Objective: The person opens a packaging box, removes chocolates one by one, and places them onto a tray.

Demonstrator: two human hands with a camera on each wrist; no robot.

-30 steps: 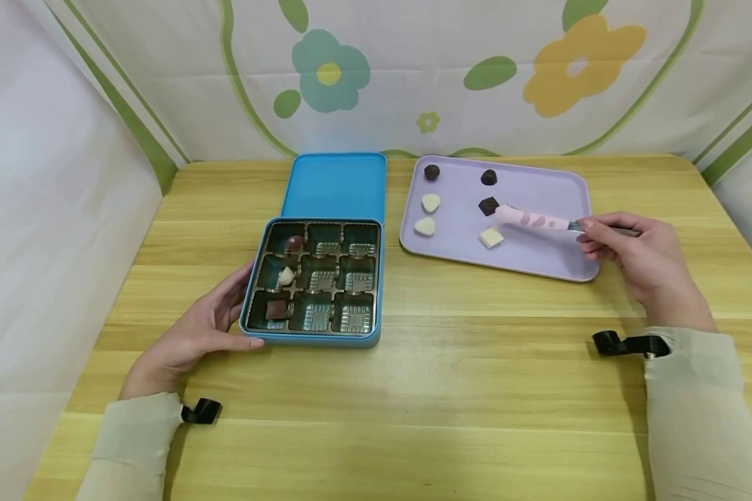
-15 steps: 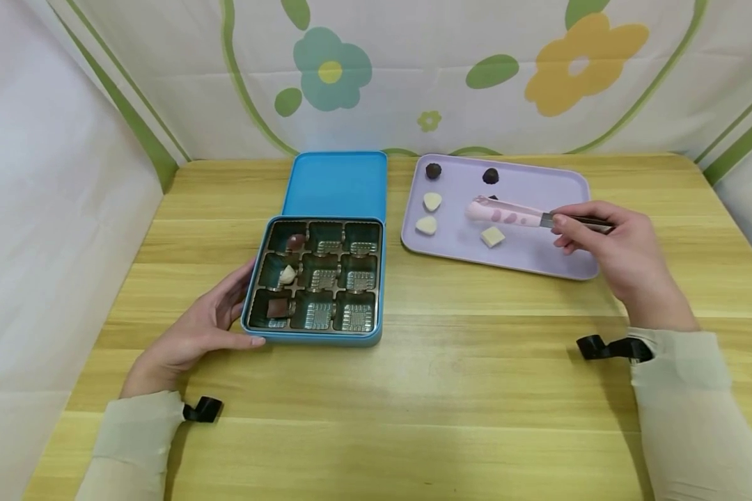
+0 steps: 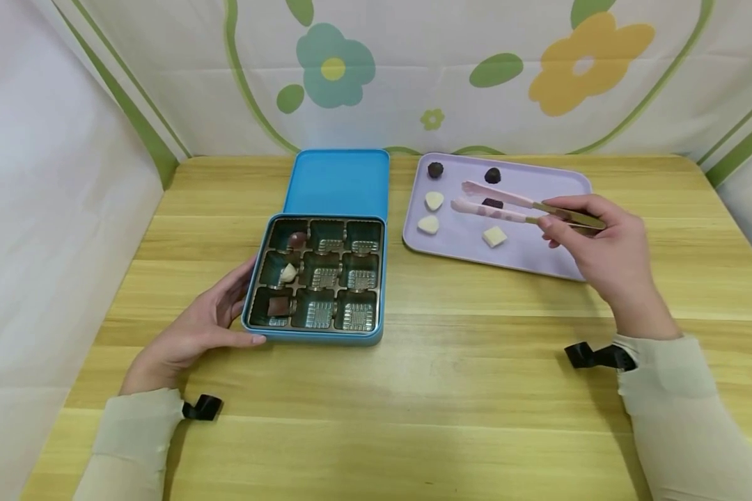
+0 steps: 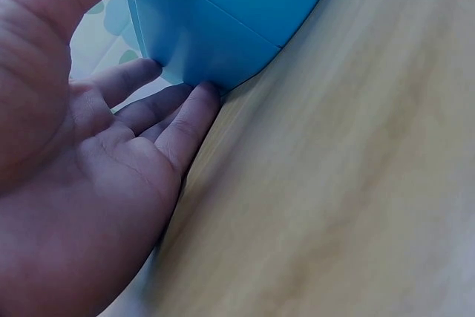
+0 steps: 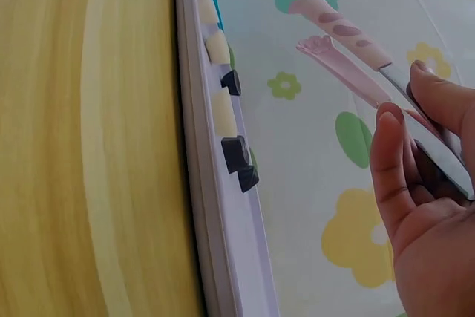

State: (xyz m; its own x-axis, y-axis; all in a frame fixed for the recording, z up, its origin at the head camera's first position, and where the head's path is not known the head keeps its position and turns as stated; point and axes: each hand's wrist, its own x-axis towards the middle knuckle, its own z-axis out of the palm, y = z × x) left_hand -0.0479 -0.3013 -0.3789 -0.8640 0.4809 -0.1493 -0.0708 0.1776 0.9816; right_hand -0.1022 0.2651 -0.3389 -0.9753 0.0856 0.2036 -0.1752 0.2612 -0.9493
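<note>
My left hand (image 3: 197,328) holds the near left corner of a blue tin (image 3: 326,339), thumb at its front and fingers on its left side; in the left wrist view fingertips touch the blue wall. Its divided insert carries a round brown chocolate (image 3: 297,241), a white one (image 3: 287,273) and a square brown one (image 3: 279,306) down the left column. My right hand (image 3: 614,254) grips pink paw-tipped tongs (image 3: 498,194) over the lilac tray (image 3: 554,188). Spread apart, the tongs' arms have nothing between them. Beneath them lies a dark chocolate (image 3: 491,202), partly covered.
Also on the tray are a white square chocolate (image 3: 494,237), two rounded white ones (image 3: 434,201) at left, and two dark ones (image 3: 492,175) along the back. The tin's hinged lid (image 3: 338,182) lies back towards the flowered cloth (image 3: 401,83) behind the table.
My right hand has moved left with the tongs over the tray, and the tongs' arms have spread apart. The left hand and the tin stay in place.
</note>
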